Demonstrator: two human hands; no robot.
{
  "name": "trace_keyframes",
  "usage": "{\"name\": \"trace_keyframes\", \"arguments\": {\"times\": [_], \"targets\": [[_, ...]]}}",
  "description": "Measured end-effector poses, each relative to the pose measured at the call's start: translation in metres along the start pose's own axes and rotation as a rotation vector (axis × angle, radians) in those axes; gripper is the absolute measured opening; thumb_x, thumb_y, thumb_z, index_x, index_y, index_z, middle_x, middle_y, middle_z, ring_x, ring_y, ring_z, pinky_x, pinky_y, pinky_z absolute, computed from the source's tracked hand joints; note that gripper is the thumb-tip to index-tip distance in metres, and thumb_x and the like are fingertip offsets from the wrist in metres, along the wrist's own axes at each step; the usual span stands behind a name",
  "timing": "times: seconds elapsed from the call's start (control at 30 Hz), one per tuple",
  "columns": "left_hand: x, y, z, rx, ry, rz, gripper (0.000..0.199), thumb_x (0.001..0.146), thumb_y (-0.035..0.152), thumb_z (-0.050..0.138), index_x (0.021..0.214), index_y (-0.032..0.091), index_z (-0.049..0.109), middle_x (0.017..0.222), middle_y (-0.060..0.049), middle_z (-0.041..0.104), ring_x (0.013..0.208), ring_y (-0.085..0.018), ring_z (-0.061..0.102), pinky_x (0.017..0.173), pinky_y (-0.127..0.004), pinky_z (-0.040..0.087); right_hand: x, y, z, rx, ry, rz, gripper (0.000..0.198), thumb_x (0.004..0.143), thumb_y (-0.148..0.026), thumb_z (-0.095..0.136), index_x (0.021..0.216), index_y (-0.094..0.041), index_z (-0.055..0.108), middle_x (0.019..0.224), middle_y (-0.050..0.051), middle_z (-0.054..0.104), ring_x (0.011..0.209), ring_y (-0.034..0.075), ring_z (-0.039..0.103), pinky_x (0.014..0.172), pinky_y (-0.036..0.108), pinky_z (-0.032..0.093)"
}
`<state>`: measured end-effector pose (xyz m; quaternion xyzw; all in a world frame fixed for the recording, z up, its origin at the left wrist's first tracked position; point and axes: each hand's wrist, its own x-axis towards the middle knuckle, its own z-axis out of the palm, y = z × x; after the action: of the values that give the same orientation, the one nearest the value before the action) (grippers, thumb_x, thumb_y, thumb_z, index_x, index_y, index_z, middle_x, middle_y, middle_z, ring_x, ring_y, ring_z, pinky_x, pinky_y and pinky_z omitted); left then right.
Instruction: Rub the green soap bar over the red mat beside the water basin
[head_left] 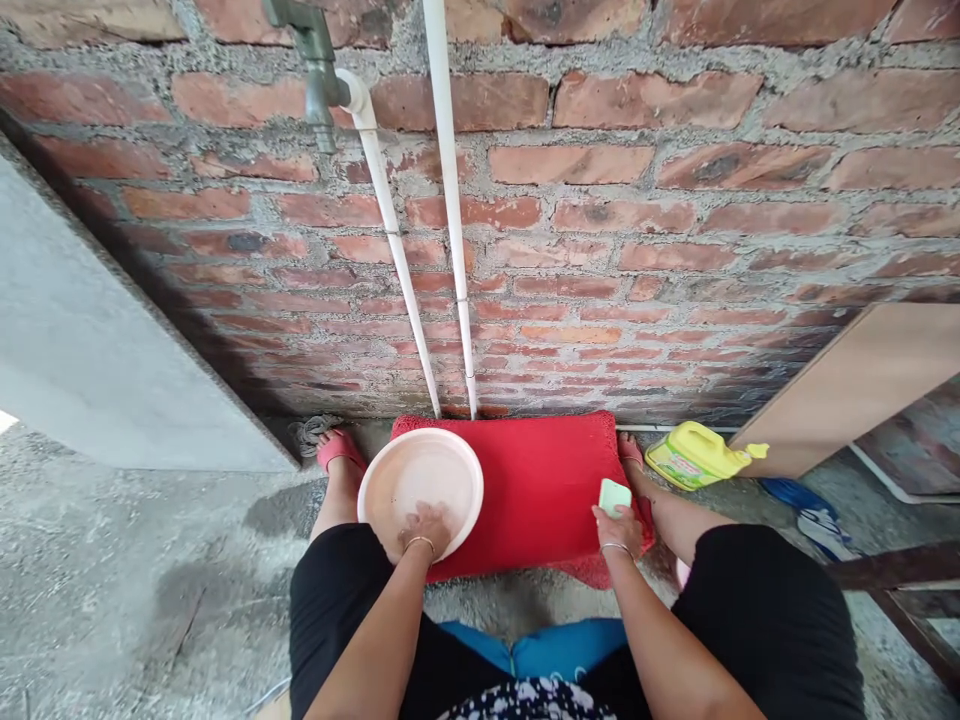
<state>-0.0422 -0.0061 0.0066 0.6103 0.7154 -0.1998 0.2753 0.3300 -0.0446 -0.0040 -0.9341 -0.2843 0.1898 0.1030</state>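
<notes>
So the right hand [619, 532], lower right of center, had its grip closed around the near end of a pale green soap bar [615, 495], probably so the far end stayed uncovered. It was out over the right part of a red mat [547, 490], well apart from the basin. The left hand [426, 525] was down inside a pale plastic basin [382, 480], grip loose, fingers looking spread and nothing visible in them. Can't tell how deep any water was. The basin sat at the mat's left end between the person's legs, I'd guess to keep it in easy reach of that arm. Further out, a yellow detergent jug [694, 458] was right of the mat, near the foot there. Upper left, a tap [319, 80] stuck out from the brick wall [615, 220].
</notes>
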Motion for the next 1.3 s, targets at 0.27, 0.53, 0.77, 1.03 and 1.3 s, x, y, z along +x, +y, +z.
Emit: {"name": "trace_keyframes", "arguments": {"times": [0.27, 0.53, 0.77, 1.03, 1.3], "targets": [[-0.001, -0.002, 0.000, -0.036, 0.012, -0.027, 0.061, 0.084, 0.035, 0.040, 0.144, 0.034, 0.032, 0.156, -0.013, 0.018, 0.136, -0.041, 0.026, 0.094, -0.063, 0.032, -0.079, -0.059, 0.038, -0.057, -0.102, -0.761, 0.041, 0.076, -0.041, 0.064, 0.112, -0.023, 0.060, 0.107, 0.008, 0.057, 0.098, 0.024, 0.053, 0.086, 0.034, 0.038], [0.001, -0.002, 0.001, 0.026, 0.004, -0.029, 0.060, 0.086, 0.036, 0.038, 0.145, 0.037, 0.028, 0.156, -0.013, 0.017, 0.136, -0.038, 0.027, 0.094, -0.059, 0.034, -0.069, -0.054, 0.031, -0.208, -0.161, -0.806, 0.041, 0.075, -0.040, 0.064, 0.113, -0.026, 0.060, 0.110, 0.007, 0.057, 0.102, 0.024, 0.052, 0.088, 0.035, 0.035], [-0.001, 0.000, -0.001, 0.014, 0.010, -0.020, 0.059, 0.084, 0.033, 0.040, 0.143, 0.038, 0.033, 0.154, -0.012, 0.021, 0.132, -0.039, 0.031, 0.091, -0.058, 0.036, 0.016, 0.006, -0.003, 0.134, 0.115, 0.175, 0.064, 0.078, -0.061, 0.053, 0.123, -0.016, 0.054, 0.110, 0.019, 0.058, 0.093, 0.031, 0.058, 0.070, 0.037, 0.043], [-0.001, -0.001, -0.001, 0.027, 0.024, -0.003, 0.058, 0.085, 0.033, 0.038, 0.143, 0.035, 0.034, 0.153, -0.014, 0.023, 0.131, -0.039, 0.034, 0.091, -0.057, 0.035, -0.089, -0.066, 0.048, -0.047, -0.143, -0.933, 0.039, 0.074, -0.042, 0.065, 0.108, -0.026, 0.061, 0.105, 0.005, 0.057, 0.096, 0.023, 0.053, 0.086, 0.034, 0.036], [-0.003, -0.001, 0.000, 0.008, 0.031, 0.000, 0.061, 0.084, 0.035, 0.042, 0.144, 0.035, 0.032, 0.153, -0.014, 0.021, 0.131, -0.040, 0.033, 0.091, -0.055, 0.037, -0.056, -0.050, 0.027, -0.092, -0.057, -0.661, 0.043, 0.077, -0.044, 0.063, 0.115, -0.024, 0.058, 0.109, 0.008, 0.056, 0.099, 0.024, 0.053, 0.084, 0.033, 0.036]]}}
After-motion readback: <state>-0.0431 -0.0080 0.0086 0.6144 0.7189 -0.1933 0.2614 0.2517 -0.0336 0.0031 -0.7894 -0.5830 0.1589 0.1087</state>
